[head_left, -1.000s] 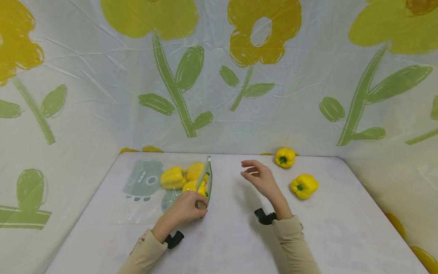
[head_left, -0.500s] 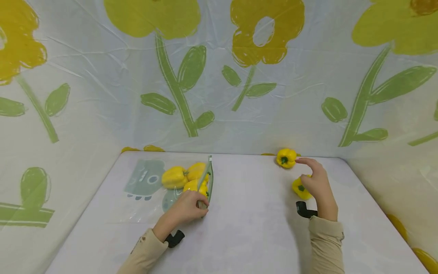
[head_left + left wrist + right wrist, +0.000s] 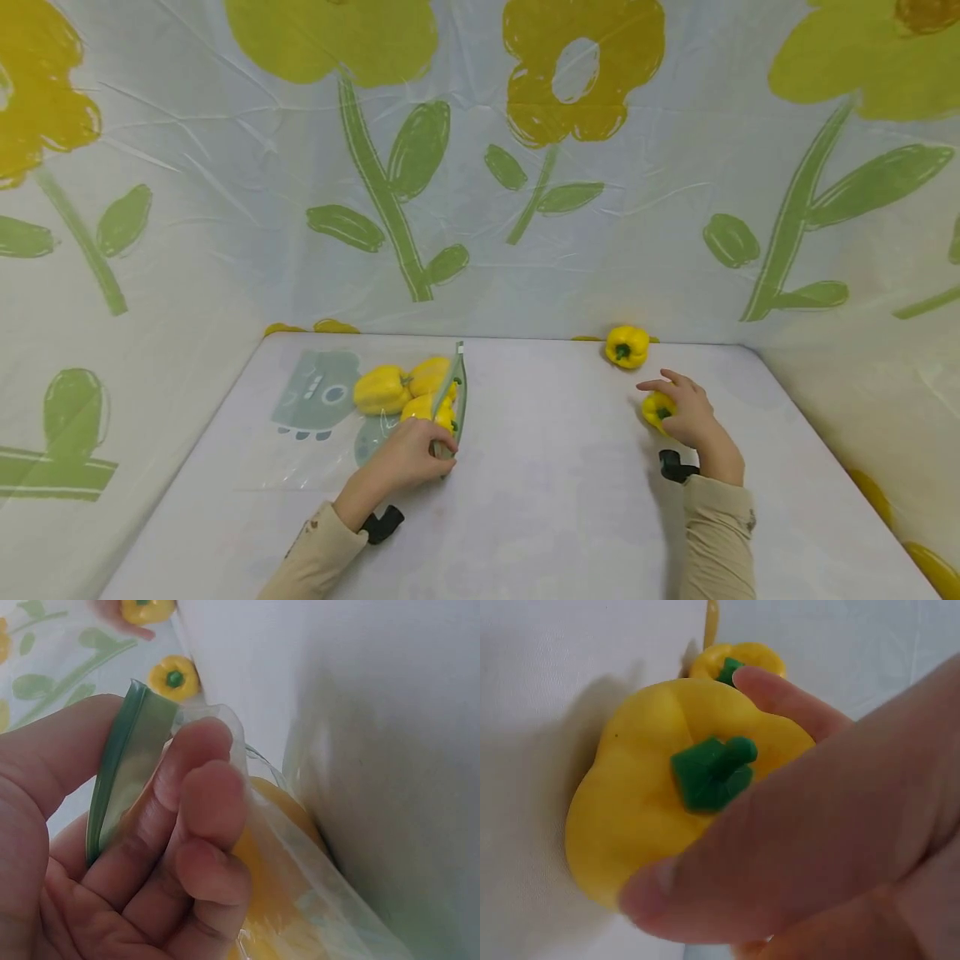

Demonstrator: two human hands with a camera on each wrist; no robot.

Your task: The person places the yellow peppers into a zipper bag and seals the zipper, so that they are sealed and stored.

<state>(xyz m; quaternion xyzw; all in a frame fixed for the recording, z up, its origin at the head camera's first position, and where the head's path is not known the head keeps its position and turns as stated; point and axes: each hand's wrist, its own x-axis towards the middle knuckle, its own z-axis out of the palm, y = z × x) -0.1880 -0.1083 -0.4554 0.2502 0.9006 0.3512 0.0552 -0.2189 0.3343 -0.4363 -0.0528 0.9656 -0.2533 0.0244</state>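
Note:
My left hand (image 3: pixel 416 450) pinches the green zip edge (image 3: pixel 112 776) of a clear zip bag (image 3: pixel 300 467) lying on the table. Inside the bag are several yellow bell peppers (image 3: pixel 381 390), close to its mouth. At the right, my right hand (image 3: pixel 693 417) is over a loose yellow bell pepper (image 3: pixel 656 411), partly covering it. In the right wrist view, thumb and finger are spread about this bell pepper (image 3: pixel 641 780) with its green stem; whether they touch it I cannot tell. Another bell pepper (image 3: pixel 627 347) lies farther back.
The white table (image 3: pixel 540 500) ends at a flower-printed cloth wall (image 3: pixel 540 275) at the back, with cloth at both sides. The bag bears a grey-blue cartoon print (image 3: pixel 315 392). Dark wrist-worn devices (image 3: pixel 382 525) sit at both cuffs.
My right hand has moved right from the middle of the table, then lowered around the nearer loose bell pepper. My left hand stays on the bag's edge.

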